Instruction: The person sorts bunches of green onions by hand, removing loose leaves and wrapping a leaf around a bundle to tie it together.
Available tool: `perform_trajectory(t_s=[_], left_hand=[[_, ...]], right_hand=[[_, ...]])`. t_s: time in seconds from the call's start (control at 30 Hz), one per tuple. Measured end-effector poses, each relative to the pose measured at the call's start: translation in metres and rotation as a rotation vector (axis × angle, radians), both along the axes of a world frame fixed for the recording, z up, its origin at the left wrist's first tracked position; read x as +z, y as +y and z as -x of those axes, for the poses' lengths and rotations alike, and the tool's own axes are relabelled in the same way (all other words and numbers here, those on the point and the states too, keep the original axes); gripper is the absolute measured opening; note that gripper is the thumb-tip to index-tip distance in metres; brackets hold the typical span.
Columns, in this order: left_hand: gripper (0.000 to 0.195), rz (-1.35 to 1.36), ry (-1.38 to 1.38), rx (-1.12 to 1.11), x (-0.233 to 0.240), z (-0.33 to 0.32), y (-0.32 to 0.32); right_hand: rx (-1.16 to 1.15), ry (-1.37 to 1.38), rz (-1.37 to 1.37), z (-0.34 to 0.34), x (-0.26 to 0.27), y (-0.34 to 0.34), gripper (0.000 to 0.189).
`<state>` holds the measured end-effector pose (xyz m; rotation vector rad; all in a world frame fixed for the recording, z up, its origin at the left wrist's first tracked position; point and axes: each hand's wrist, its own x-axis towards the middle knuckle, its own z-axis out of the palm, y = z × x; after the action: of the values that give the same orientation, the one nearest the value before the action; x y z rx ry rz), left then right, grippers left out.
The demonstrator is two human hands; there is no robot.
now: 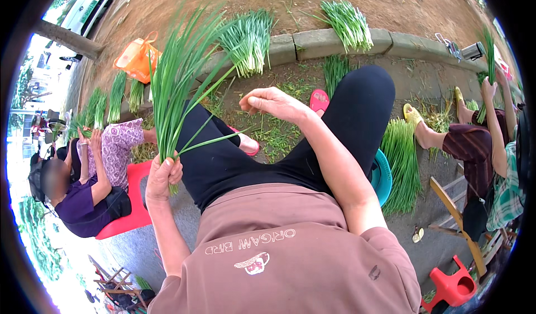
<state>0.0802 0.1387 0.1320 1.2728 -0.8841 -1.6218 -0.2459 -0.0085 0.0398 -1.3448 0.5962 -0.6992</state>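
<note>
My left hand (164, 175) grips a loose bunch of long green chives (180, 79) near its lower end, the leaves fanning upward. A few stalks stick out to the right of the bunch. Over the gap between my knees hovers my right hand (276, 103), its fingers loosely bent and nothing visible in it. Trodden green scraps (272, 134) cover the ground below, around my pink sandals (319, 100). Ahead, two chive bundles, one on the left (249, 41) and another on the right (347, 25), rest on the stone kerb (335, 43).
A teal basin (381, 175) stands by my right thigh, beside a large chive pile (400, 167). An orange bag (136, 58) sits by the kerb. Seated people handle chives on the left (90, 188) and right (498, 146). A red stool (452, 286) stands behind right.
</note>
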Motion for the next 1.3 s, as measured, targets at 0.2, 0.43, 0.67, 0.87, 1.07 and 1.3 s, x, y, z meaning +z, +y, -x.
perform_trajectory(t_s=[0.2,0.43,0.67,0.87,1.07,1.3], left_hand=[[0.032,0.033,0.002,0.041,-0.002,-0.009,-0.001],[0.028,0.037,-0.015,0.108,-0.001,-0.012,-0.003],[0.026,0.03,-0.041,0.111,-0.006,-0.004,-0.007],[0.026,0.032,-0.084,0.114,-0.006,0.004,-0.009],[0.026,0.026,-0.089,0.121,-0.006,0.003,-0.008],[0.025,0.017,-0.079,0.116,-0.006,0.005,-0.007]], right_hand=[[0.233,0.099,-0.119,0.003,0.003,0.004,0.028],[0.039,0.148,0.019,0.0,0.005,0.005,0.015],[-0.234,0.057,-0.097,-0.009,-0.002,0.008,0.014],[-0.44,-0.104,-0.288,-0.009,-0.006,0.005,0.016],[-0.421,-0.053,-0.239,-0.005,-0.015,-0.004,0.019],[-0.188,0.066,0.102,-0.017,-0.009,0.008,0.025]])
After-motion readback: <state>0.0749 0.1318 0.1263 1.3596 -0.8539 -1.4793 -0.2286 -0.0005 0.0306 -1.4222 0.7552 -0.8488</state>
